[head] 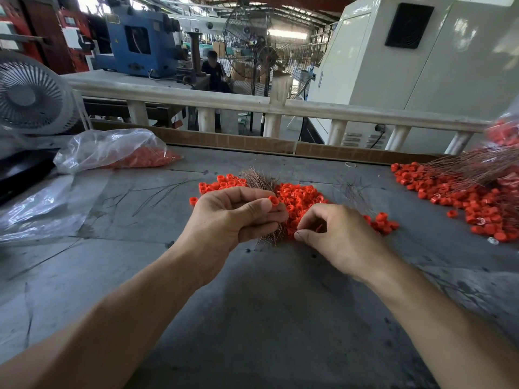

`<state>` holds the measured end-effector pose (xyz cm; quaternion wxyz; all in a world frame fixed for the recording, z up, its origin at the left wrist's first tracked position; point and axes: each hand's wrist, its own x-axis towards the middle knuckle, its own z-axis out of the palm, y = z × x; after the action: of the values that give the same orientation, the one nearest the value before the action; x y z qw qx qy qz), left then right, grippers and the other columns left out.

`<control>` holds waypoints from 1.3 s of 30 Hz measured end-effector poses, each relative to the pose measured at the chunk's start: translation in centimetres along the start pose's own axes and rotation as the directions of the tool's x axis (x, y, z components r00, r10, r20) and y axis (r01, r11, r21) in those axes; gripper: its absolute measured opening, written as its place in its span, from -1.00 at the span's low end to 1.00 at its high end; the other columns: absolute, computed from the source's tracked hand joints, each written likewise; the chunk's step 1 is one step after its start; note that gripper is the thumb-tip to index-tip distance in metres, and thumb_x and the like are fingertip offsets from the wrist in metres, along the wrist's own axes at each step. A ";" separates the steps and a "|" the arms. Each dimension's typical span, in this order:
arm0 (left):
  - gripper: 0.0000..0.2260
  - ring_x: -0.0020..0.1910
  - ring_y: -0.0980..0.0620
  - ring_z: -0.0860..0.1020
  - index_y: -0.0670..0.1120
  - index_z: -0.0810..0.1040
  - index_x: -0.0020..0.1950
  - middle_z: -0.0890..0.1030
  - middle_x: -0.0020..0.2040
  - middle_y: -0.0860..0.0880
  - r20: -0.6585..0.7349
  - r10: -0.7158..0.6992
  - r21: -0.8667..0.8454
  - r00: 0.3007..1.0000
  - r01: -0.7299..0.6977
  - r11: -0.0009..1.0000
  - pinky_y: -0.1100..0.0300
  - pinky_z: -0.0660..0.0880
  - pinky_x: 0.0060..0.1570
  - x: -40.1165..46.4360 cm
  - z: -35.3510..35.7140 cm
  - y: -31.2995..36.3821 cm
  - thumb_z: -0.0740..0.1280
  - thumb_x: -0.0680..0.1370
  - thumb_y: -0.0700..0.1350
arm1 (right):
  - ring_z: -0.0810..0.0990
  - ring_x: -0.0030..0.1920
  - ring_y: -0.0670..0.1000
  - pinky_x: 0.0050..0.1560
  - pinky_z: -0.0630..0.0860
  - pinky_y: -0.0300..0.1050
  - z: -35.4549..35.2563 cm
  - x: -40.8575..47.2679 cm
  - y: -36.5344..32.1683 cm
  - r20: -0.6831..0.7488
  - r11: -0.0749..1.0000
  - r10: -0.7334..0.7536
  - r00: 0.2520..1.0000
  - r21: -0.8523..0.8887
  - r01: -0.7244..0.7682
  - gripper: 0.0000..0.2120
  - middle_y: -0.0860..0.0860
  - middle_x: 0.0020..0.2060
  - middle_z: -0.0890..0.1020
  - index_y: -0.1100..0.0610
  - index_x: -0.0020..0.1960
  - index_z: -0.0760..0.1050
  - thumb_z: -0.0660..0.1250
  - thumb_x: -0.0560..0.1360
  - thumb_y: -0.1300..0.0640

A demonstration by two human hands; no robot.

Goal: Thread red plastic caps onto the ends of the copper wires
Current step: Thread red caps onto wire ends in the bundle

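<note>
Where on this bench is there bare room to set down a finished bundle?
Bare grey table lies near the edge, between the forearms. A second patch lies between the plastic bag of caps and the middle cap pile, crossed by stray wires. Crowded: under the left hand and right hand, and the right-side heap.

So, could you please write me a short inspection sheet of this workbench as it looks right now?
Surface: grey table, scuffed, stray wire strands at left.
Job's things: loose red caps piled centre; copper wire bundle beside them; capped wires heaped at right.
Clutter: plastic bag of caps at far left; empty plastic sheet at left edge.
Grippers: left hand holds the bundle and pinches one red cap; right hand pinches a thin wire.
Cables: nothing seen on the table.
Surroundings: white fan, railing, factory machines, a seated person beyond.
</note>
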<state>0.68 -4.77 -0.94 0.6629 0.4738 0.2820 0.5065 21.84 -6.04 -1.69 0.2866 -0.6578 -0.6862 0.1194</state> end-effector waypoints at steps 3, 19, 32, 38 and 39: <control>-0.77 0.04 -0.19 0.71 -0.27 0.62 0.08 0.71 0.01 -0.29 0.002 -0.006 0.001 1.000 0.006 1.000 0.16 0.66 -0.12 0.0 0.0 0.0 0.45 0.45 -0.23 | 0.63 -0.33 -0.10 -0.25 0.56 -0.12 -0.2 0.2 0.1 -0.067 0.975 -0.003 0.998 0.223 0.018 -0.86 -0.08 -0.34 0.68 -0.02 -0.19 0.60 0.54 0.48 0.08; -0.72 -0.02 -0.16 0.72 -0.27 0.63 0.08 0.72 -0.02 -0.27 -0.022 -0.009 0.023 1.000 0.009 1.000 0.18 0.65 -0.11 -0.3 0.3 0.0 0.46 0.40 -0.20 | 0.65 -0.33 -0.02 -0.28 0.66 -0.07 -0.5 -1.3 -3.5 -0.209 0.832 -0.102 0.973 0.517 0.198 -0.87 0.01 -0.32 0.68 -0.03 -0.08 0.68 0.49 0.52 0.20; -0.78 -0.08 -0.10 0.73 -0.21 0.66 0.01 0.73 -0.09 -0.24 0.005 0.072 0.129 0.997 -0.072 0.989 0.15 0.66 -0.09 -0.5 0.6 0.0 0.46 0.40 -0.17 | 0.65 -0.10 -0.10 -0.07 0.58 -0.17 -0.4 -1.8 -4.5 -0.329 0.892 -0.292 0.898 0.246 0.380 -0.95 -0.11 -0.19 0.67 0.10 -0.07 0.71 0.53 0.48 0.20; -0.77 -0.08 -0.10 0.73 -0.20 0.66 0.02 0.73 -0.10 -0.23 0.001 0.102 0.162 0.995 -0.101 0.982 0.16 0.67 -0.08 -0.5 0.7 0.0 0.47 0.40 -0.15 | 0.65 -0.08 -0.11 -0.06 0.57 -0.23 -0.4 -1.8 -4.4 -0.349 0.891 -0.312 0.884 0.216 0.400 -0.94 -0.11 -0.18 0.68 0.11 -0.07 0.71 0.53 0.48 0.23; -0.77 -0.08 -0.10 0.73 -0.20 0.66 0.02 0.73 -0.10 -0.24 0.002 0.103 0.162 0.995 -0.102 0.981 0.16 0.66 -0.08 -0.5 0.7 0.0 0.47 0.40 -0.16 | 0.65 -0.09 -0.11 -0.06 0.56 -0.23 -0.4 -1.8 -4.4 -0.351 0.890 -0.314 0.882 0.215 0.402 -0.93 -0.11 -0.18 0.68 0.11 -0.07 0.71 0.52 0.48 0.24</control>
<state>1.13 -5.50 -0.75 0.5944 0.5386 0.2995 0.5167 18.30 -8.37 0.56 0.4972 -0.4811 -0.7198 0.0565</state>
